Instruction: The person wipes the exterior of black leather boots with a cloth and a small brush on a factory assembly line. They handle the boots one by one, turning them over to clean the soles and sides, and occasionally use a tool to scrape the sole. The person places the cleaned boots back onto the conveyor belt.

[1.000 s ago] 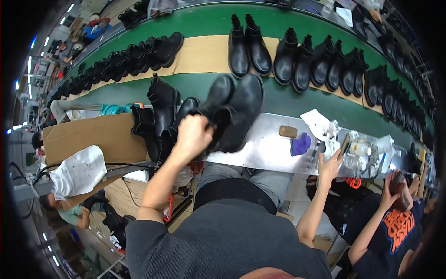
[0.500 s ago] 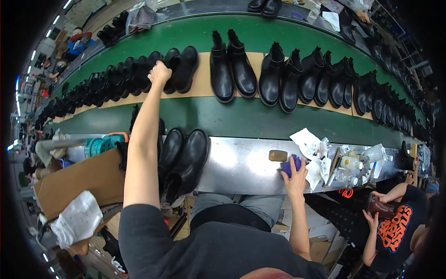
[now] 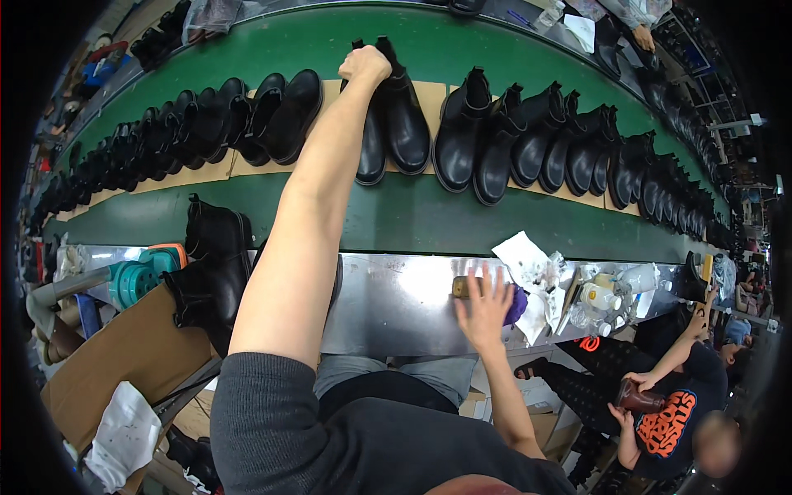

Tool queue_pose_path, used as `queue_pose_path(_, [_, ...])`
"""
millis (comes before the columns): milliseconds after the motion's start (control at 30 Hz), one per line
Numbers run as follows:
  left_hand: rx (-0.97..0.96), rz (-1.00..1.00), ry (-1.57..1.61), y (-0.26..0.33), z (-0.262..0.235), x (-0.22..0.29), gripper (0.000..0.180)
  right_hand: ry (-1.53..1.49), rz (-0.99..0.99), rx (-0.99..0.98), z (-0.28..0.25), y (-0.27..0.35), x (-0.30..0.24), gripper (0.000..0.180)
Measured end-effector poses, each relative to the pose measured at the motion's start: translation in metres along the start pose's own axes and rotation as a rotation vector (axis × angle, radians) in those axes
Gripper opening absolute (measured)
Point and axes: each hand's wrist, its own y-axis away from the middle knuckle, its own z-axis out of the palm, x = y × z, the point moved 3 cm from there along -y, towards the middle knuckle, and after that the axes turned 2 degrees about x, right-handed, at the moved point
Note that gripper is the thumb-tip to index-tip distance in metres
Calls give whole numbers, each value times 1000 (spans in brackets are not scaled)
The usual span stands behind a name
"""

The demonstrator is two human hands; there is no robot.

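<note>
My left arm reaches across to a pair of black ankle boots [image 3: 406, 124] on the green conveyor. My left hand [image 3: 365, 63] is closed at the top of the pair's left boot [image 3: 370, 148], and the forearm hides part of it. Over the metal ledge [image 3: 388, 305], my right hand [image 3: 485, 307] is spread open with nothing gripped. A purple cloth or sponge [image 3: 516, 304] lies just right of its fingers. Partly behind the fingers is a small brownish block [image 3: 459, 287], its kind unclear.
Black boots [image 3: 472, 132] line the conveyor [image 3: 297, 194] both ways. More boots [image 3: 216, 256] stand by my left arm, near cardboard [image 3: 124, 355] and a teal machine [image 3: 132, 280]. Stained paper [image 3: 528, 264] and plastic bottles [image 3: 601, 295] lie right. A co-worker [image 3: 676, 412] holds a brown boot [image 3: 642, 399].
My left hand has moved right, from the boots at left to the middle pair. My right hand has let go of the purple thing and shifted left with fingers spread. The view has shifted.
</note>
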Motion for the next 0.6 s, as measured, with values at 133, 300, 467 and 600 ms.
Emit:
queue_pose_path(133, [85,158,38,22,-12,-12,33,-143,33,-36,35,16,2,54])
queue_pose_path(300, [236,634,214,117,-64,-44,27,18,196,102,32,46,25,52])
queue_pose_path(467, [287,1308,137,264,-119,-41,18,-128,217,131,40,50,40,53])
queue_pose_path(600, [-42,1576,-114,369,-89,-53,16,-179,260,112,30,56,45,47])
